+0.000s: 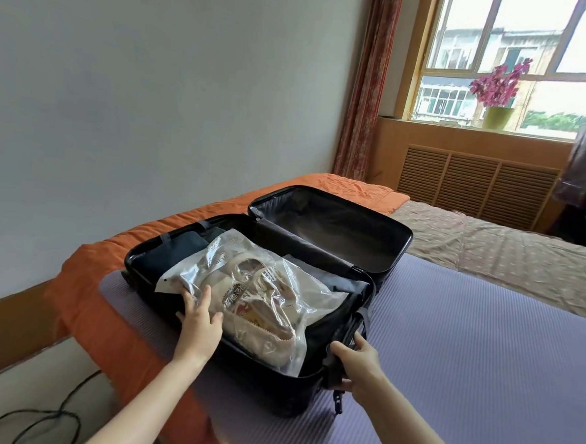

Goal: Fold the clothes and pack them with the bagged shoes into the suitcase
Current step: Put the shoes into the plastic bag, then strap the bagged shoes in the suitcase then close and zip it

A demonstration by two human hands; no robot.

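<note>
Here the left hand [199,322], fingers spread, presses the bagged shoes [256,295] down; the right hand [355,366] clamps the suitcase [267,388] at its near right corner, likely steadying it.

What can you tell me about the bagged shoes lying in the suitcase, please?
The bagged shoes are a pale beige pair inside a clear, crinkled plastic bag with a white edge and printed lettering. The bag lies flat and slantwise in the near half of the open black suitcase, on top of dark folded clothes. The left hand presses its near left part with straight fingers; the right hand grips the suitcase's corner, not the bag.
</note>
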